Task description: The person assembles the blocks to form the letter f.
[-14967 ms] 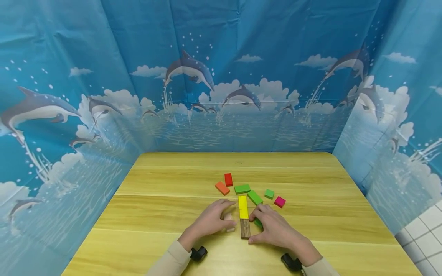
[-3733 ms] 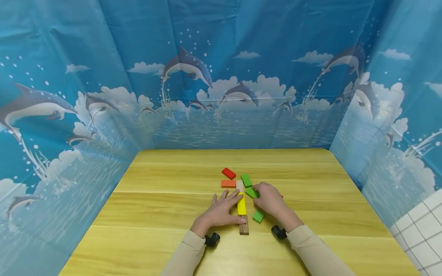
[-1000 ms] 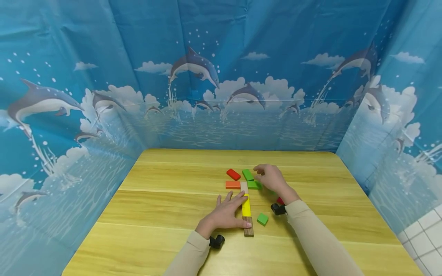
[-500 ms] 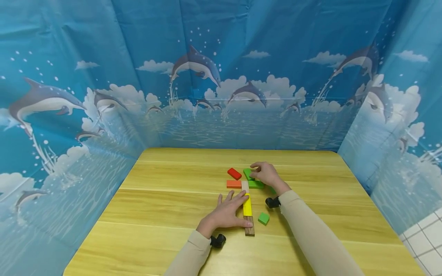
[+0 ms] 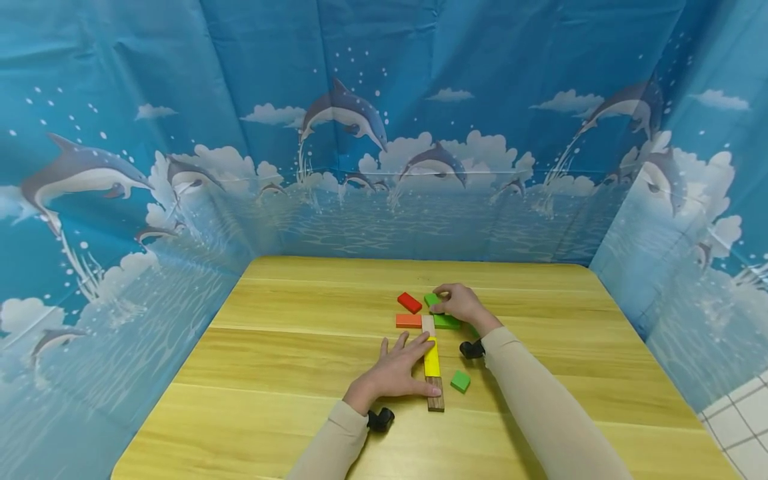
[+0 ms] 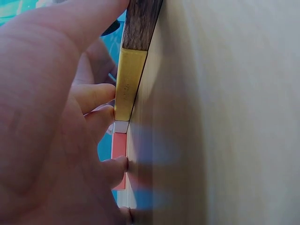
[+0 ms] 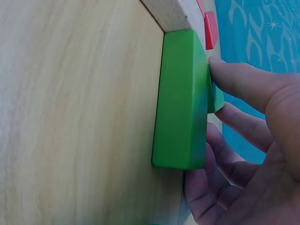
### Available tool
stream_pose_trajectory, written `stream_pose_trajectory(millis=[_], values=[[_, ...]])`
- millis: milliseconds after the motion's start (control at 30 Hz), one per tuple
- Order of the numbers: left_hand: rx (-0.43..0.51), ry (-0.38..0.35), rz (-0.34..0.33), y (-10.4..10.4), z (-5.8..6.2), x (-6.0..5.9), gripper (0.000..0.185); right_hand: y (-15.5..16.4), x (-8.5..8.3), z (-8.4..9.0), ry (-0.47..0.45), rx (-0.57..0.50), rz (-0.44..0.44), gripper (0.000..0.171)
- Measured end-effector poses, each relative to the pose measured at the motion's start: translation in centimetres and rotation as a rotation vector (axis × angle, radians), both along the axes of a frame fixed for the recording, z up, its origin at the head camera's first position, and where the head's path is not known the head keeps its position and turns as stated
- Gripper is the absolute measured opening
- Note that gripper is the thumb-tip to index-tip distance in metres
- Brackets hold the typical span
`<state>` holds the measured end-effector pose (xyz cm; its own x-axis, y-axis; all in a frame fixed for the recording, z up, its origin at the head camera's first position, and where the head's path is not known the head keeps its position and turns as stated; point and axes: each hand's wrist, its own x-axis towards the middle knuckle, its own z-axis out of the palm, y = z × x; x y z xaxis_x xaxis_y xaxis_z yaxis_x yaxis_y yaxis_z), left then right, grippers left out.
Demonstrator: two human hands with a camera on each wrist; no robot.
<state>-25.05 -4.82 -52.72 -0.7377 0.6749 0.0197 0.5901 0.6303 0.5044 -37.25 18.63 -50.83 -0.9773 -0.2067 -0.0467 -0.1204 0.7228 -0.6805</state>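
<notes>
My left hand (image 5: 401,365) lies flat on the table, fingers spread, touching the left side of a line of blocks: dark wood (image 5: 435,396), yellow (image 5: 431,357) and pale (image 5: 428,325). An orange block (image 5: 408,321) sits left of the pale one and a green block (image 5: 447,322) right of it. My right hand (image 5: 449,302) is farther back, its thumb and fingers curled on a second green block (image 5: 429,299). In the right wrist view the near green block (image 7: 180,98) fills the middle, with the pinched green block (image 7: 215,96) behind it.
A red block (image 5: 410,302) lies tilted left of the right hand. A small green square (image 5: 460,381) sits right of the dark wood block. The wooden table (image 5: 288,373) is walled by a blue dolphin-print curtain (image 5: 384,133) on three sides.
My right hand has come back from beyond the green blocks and closed on the far green one. The left hand has stayed against the block line.
</notes>
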Motion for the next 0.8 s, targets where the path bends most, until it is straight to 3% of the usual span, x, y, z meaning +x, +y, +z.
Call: stream_pose_trajectory(millis=[500, 800], values=[[0.001, 0.007, -0.002, -0.05, -0.06, -0.12, 0.096, -0.75, 0.13, 0.81, 0.003, -0.094, -0.033, 0.046], [-0.011, -0.003, -0.004, -0.36, -0.10, 0.11, 0.096, -0.68, 0.42, 0.56, -0.036, -0.137, -0.022, 0.050]])
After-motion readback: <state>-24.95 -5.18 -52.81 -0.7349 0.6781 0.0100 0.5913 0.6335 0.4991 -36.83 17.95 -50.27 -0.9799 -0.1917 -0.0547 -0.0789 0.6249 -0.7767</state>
